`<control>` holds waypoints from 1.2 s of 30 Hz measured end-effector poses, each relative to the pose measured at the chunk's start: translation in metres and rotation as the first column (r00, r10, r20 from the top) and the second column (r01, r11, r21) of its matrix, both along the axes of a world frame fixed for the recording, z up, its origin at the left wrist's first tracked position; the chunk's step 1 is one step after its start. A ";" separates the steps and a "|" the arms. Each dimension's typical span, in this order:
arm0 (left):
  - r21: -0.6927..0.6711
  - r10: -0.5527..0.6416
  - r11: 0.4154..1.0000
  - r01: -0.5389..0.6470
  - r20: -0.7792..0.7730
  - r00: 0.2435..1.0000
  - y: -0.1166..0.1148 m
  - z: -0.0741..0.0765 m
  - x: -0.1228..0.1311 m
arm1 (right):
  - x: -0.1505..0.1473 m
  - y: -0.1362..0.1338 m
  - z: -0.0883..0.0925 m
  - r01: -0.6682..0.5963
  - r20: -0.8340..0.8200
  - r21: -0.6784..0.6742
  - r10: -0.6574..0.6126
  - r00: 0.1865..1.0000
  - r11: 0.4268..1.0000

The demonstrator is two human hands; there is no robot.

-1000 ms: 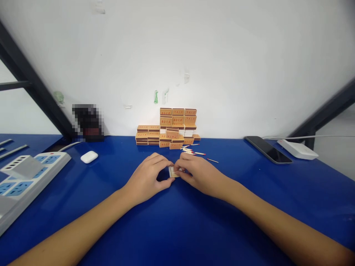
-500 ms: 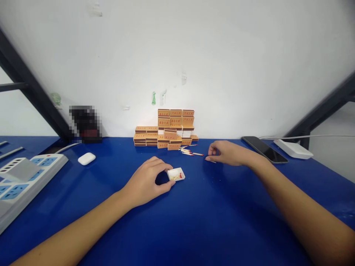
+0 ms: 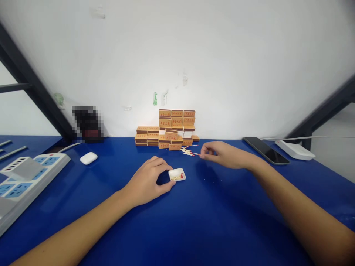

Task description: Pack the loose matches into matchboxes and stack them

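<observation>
My left hand grips the left end of a small white matchbox tray between thumb and fingers. Several red-headed matches lie inside it. My right hand is closed in a pinch at the right end of a match; its fingertips hide that end. Just left of it, a loose pile of matches rests on the blue table. Behind the pile, stacked matchboxes with orange labels stand against the wall.
On the left are a power strip with a plug-in adapter and a white earbud case. A pixelated dark object stands by the wall. A phone and a white box-shaped device lie at the right.
My right hand has moved left to the match beside the pile. The match seen under its fingers earlier no longer shows there. My left hand still holds the tray.
</observation>
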State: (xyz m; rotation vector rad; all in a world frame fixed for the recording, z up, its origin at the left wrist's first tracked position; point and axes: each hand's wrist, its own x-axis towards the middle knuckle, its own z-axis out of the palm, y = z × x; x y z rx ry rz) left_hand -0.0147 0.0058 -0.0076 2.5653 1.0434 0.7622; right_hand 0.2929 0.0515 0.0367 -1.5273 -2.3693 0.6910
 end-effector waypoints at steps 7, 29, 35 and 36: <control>0.009 -0.005 1.000 0.005 0.008 1.000 0.001 -0.002 0.000 | -0.054 -0.023 -0.007 -0.176 -0.406 -0.130 0.110 0.907 0.976; 0.010 0.026 1.000 -0.026 0.054 0.998 0.008 -0.007 -0.003 | -0.069 -0.021 -0.039 -0.087 -0.337 0.203 0.153 0.929 0.975; 0.029 0.005 1.000 -0.006 0.050 0.999 0.006 -0.007 -0.002 | -0.069 -0.029 -0.033 -0.205 -0.159 0.285 0.257 0.953 0.936; 0.034 0.002 0.999 -0.003 0.048 0.999 0.006 -0.007 -0.002 | -0.070 -0.030 -0.033 -0.209 -0.147 0.296 0.261 0.954 0.932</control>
